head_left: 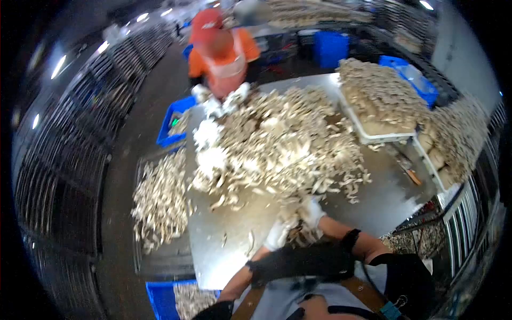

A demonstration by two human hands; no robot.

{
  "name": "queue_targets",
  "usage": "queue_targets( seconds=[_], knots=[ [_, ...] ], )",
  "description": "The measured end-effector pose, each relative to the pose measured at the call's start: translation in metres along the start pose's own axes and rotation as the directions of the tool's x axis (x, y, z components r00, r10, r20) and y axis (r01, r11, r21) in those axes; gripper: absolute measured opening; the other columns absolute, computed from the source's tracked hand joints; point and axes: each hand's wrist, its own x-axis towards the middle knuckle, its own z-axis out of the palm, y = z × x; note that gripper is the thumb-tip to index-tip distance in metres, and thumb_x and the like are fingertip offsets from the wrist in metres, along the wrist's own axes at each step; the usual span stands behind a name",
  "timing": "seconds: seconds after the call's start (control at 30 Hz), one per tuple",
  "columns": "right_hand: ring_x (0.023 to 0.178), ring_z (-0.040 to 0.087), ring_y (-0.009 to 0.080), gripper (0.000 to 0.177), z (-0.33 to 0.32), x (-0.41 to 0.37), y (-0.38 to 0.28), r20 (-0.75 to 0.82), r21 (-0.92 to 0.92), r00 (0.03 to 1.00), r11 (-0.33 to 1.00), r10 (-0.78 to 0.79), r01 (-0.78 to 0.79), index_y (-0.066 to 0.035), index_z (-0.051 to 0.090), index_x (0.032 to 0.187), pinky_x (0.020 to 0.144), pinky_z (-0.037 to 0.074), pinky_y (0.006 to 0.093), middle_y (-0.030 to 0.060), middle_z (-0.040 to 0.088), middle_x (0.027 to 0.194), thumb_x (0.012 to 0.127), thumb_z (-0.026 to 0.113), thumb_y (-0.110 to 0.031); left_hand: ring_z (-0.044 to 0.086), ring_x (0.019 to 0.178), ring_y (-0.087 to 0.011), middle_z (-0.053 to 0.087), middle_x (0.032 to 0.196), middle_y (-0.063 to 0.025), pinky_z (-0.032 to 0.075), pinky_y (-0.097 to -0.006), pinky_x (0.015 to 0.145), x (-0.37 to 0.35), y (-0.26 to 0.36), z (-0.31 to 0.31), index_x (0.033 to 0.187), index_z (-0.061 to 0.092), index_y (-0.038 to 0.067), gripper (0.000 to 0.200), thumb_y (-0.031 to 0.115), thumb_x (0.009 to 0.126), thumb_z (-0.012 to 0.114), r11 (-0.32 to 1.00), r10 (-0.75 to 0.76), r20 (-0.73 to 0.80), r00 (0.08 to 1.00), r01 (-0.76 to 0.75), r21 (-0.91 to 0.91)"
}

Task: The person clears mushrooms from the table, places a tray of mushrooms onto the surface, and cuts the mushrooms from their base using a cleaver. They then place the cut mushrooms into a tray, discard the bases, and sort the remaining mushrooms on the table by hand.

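Note:
My left hand, in a white glove, grips one side of a clump of mushrooms near the front edge of the metal table. On the other side of that clump, my white-gloved right hand is closed on it too. Motion blur smears the fingers and the clump's outline. Just beyond both hands spreads a big heap of pale mushrooms, with a few loose ones lying nearer me on the metal.
A person in orange with white gloves works at the far side. White trays of packed mushrooms stand at right, beside an orange-handled tool. Loose mushrooms fill a tray at left. Blue crates stand around the table; racks line the left.

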Motion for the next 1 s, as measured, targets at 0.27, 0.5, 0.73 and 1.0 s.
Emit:
queue_targets(
  seconds=[0.27, 0.5, 0.73, 1.0],
  knots=[
    [0.108, 0.051, 0.0207, 0.053, -0.013, -0.007, -0.002, 0.392, -0.728, 0.914, 0.643, 0.107, 0.237, 0.000, 0.038, 0.130, 0.090, 0.047, 0.0311, 0.0199, 0.046, 0.126, 0.079, 0.054, 0.007, 0.056, 0.101, -0.0328, 0.059, 0.106, -0.0225, 0.042, -0.0395, 0.089, 0.007, 0.022, -0.015, 0.111, 0.055, -0.001, 0.042, 0.023, 0.093, 0.026, 0.965, -0.211, 0.123, 0.970, 0.227, -0.133],
    [0.084, 0.058, 0.0251, 0.064, -0.044, 0.030, 0.024, 0.384, -0.901, 0.912, 0.276, 0.146, 0.335, 0.000, 0.037, 0.131, 0.080, 0.048, 0.0390, 0.0191, 0.057, 0.112, 0.081, 0.064, -0.029, 0.059, 0.089, -0.0268, 0.061, 0.101, -0.0139, 0.049, -0.0361, 0.077, 0.018, 0.029, -0.037, 0.115, 0.053, 0.002, 0.034, 0.018, 0.086, 0.050, 0.980, 0.121, 0.200, 0.972, -0.148, 0.129],
    [0.091, 0.053, 0.0171, 0.022, 0.003, -0.021, 0.003, 0.394, -0.749, 0.912, 0.614, 0.114, 0.247, -0.001, 0.054, 0.102, 0.079, 0.045, 0.0277, 0.0065, 0.054, 0.105, 0.084, 0.060, -0.012, 0.060, 0.085, -0.0193, 0.062, 0.095, -0.0061, 0.048, -0.0311, 0.078, 0.002, 0.009, -0.030, 0.098, 0.058, 0.004, 0.024, 0.021, 0.081, 0.057, 0.955, -0.093, 0.156, 0.983, 0.132, -0.265],
    [0.093, 0.053, 0.0152, 0.042, 0.011, -0.035, -0.017, 0.404, -0.735, 0.872, 0.665, 0.276, 0.130, -0.002, 0.051, 0.116, 0.087, 0.044, 0.0315, 0.0069, 0.057, 0.102, 0.078, 0.068, -0.012, 0.056, 0.079, -0.0155, 0.059, 0.089, -0.0080, 0.046, -0.0263, 0.065, 0.007, 0.014, -0.028, 0.104, 0.057, 0.000, 0.042, 0.037, 0.089, 0.048, 0.666, -0.354, 0.125, 0.927, 0.344, -0.662]
  ],
)
